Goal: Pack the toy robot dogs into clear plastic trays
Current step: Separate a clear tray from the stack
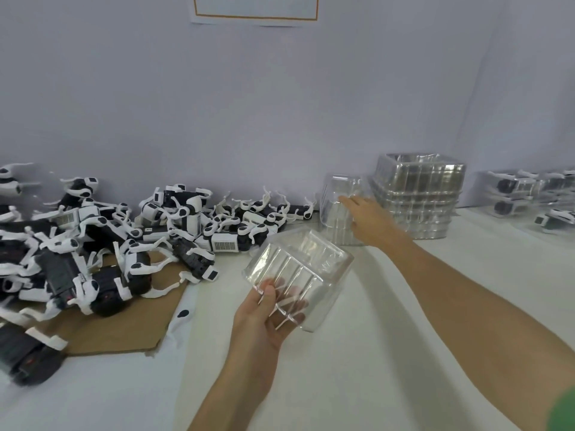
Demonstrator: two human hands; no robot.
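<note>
White cloth covers the tabletop under a pale grey-blue wall. The left hand grips a clear ribbed plastic tray at its near corner, with the thumb on top and the fingers showing through the plastic beneath. The right hand reaches toward 1 o'clock, fingertips against a second clear tray tilted on its edge; whether they curl round it cannot be told. Just beside that at 3 o'clock stands a stack of nested clear trays. At 9 o'clock from the held tray a heap of black-and-white toy robot dogs lies partly on a brown cardboard sheet. Tray-packed dogs sit far off at 2 o'clock.
</note>
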